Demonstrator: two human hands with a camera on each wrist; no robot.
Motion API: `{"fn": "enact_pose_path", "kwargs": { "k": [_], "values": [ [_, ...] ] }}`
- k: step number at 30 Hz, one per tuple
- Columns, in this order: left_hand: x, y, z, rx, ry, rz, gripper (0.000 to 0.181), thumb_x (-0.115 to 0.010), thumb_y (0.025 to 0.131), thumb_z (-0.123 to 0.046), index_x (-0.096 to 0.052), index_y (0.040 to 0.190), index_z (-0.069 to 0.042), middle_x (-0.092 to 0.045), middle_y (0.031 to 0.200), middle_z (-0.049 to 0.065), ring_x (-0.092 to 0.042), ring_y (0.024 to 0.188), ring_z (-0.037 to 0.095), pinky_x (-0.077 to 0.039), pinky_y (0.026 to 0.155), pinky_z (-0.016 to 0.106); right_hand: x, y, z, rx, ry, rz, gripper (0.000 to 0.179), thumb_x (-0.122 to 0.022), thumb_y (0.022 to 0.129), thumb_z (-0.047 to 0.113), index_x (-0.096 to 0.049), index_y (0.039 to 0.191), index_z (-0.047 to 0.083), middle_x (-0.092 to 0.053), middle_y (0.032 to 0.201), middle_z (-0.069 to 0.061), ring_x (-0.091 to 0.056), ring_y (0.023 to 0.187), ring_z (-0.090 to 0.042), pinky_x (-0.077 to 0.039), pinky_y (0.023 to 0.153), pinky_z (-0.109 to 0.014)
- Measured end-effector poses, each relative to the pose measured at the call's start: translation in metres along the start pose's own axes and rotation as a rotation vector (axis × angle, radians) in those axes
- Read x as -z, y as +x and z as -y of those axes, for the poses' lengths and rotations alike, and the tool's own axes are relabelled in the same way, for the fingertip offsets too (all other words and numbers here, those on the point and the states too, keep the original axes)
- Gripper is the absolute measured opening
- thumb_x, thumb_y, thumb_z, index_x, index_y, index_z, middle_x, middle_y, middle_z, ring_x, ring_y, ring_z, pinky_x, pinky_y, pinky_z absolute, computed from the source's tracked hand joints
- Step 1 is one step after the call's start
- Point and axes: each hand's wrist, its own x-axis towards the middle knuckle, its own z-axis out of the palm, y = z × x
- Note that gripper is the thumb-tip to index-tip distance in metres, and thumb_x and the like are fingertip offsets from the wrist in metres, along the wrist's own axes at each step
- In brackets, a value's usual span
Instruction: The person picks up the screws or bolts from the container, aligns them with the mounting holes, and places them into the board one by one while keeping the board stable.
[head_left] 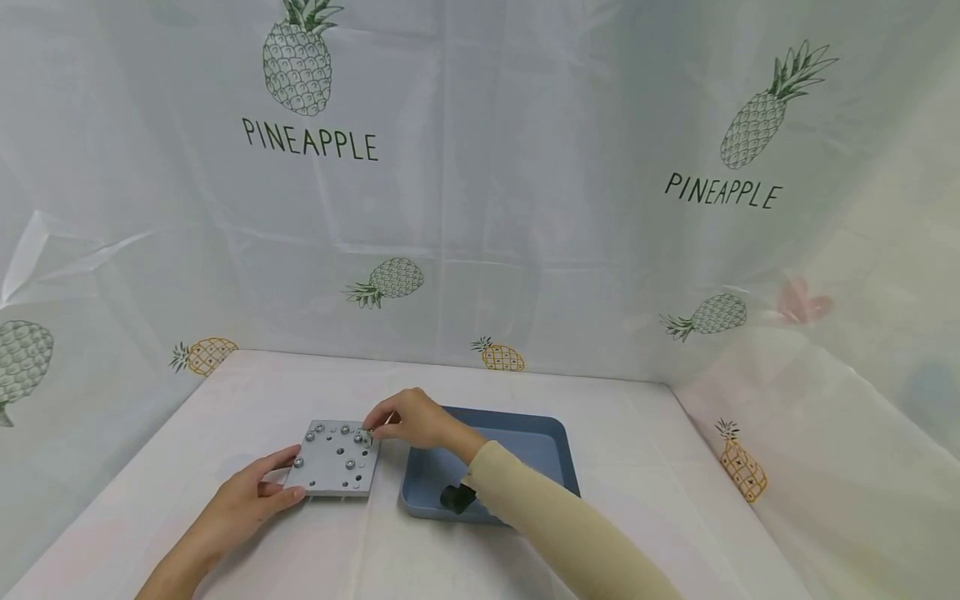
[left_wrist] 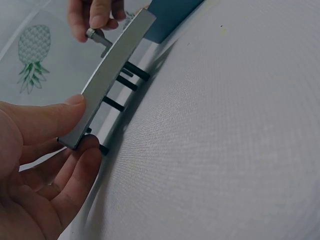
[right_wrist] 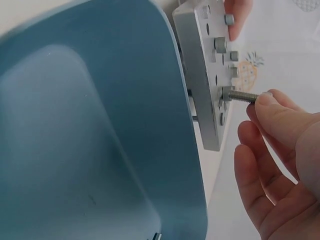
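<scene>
The left hand [head_left: 251, 493] is gripping a silver plate [head_left: 318, 467], thumb and fingers closing around its near left corner. The plate is sitting nearer the left edge of the bench [head_left: 645, 467] than the right, with bolts [head_left: 350, 464] standing on its top and shanks poking out below. The right hand [head_left: 416, 419] is pinching a screw [right_wrist: 243, 96] by its threaded shaft between thumb and fingertip, holding its head at the plate's far right corner. A blue tray [head_left: 510, 411] is lying just beside, carrying a black object [head_left: 456, 498] near its near left corner.
</scene>
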Motion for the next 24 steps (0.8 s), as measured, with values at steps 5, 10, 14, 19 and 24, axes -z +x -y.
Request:
{"fn": "enact_pose_path", "kwargs": {
  "k": [5, 10, 14, 19, 24],
  "values": [
    [0.0004, -0.0010, -0.0001, -0.003, -0.005, 0.003, 0.090, -0.082, 0.094, -0.039, -0.036, 0.166, -0.010, -0.045, 0.160, 0.024, -0.062, 0.106, 0.018, -0.050, 0.081, 0.030, -0.0021, 0.0018, 0.0029, 0.001, -0.003, 0.008, 0.017, -0.076, 0.100, 0.012, -0.082, 0.116, 0.014, -0.079, 0.110, 0.009, -0.066, 0.091, 0.006, -0.052, 0.082, -0.014],
    [0.0004, -0.0007, -0.0003, -0.003, 0.003, -0.003, 0.090, -0.082, 0.094, -0.041, -0.036, 0.166, -0.009, -0.047, 0.158, 0.023, -0.062, 0.104, 0.018, -0.050, 0.081, 0.030, -0.0038, 0.0023, 0.0039, 0.006, 0.000, 0.020, 0.017, -0.077, 0.099, 0.012, -0.082, 0.115, 0.014, -0.079, 0.107, 0.008, -0.067, 0.091, 0.006, -0.052, 0.082, -0.013],
    [0.0001, -0.0002, -0.0006, -0.001, 0.005, -0.002, 0.091, -0.082, 0.094, -0.041, -0.036, 0.166, -0.009, -0.047, 0.159, 0.024, -0.062, 0.104, 0.018, -0.050, 0.082, 0.031, -0.0057, 0.0021, 0.0036, 0.016, -0.006, 0.033, 0.018, -0.077, 0.099, 0.012, -0.082, 0.116, 0.013, -0.080, 0.107, 0.006, -0.066, 0.091, 0.006, -0.052, 0.082, -0.013],
    [0.0000, 0.0000, -0.0006, -0.002, 0.005, -0.001, 0.091, -0.082, 0.094, -0.041, -0.036, 0.165, -0.008, -0.046, 0.160, 0.024, -0.062, 0.105, 0.018, -0.050, 0.081, 0.030, -0.0074, 0.0019, 0.0038, 0.025, -0.020, 0.047, 0.019, -0.077, 0.099, 0.012, -0.082, 0.117, 0.013, -0.080, 0.109, 0.006, -0.065, 0.091, 0.008, -0.052, 0.083, -0.012],
    [0.0002, -0.0001, -0.0008, -0.004, 0.015, -0.005, 0.091, -0.082, 0.094, -0.041, -0.036, 0.165, -0.009, -0.046, 0.160, 0.024, -0.063, 0.105, 0.018, -0.050, 0.084, 0.033, -0.0093, 0.0026, 0.0044, 0.022, -0.030, 0.057, 0.019, -0.077, 0.099, 0.013, -0.082, 0.118, 0.014, -0.080, 0.110, 0.007, -0.065, 0.092, 0.008, -0.051, 0.084, -0.012]
  ]
}}
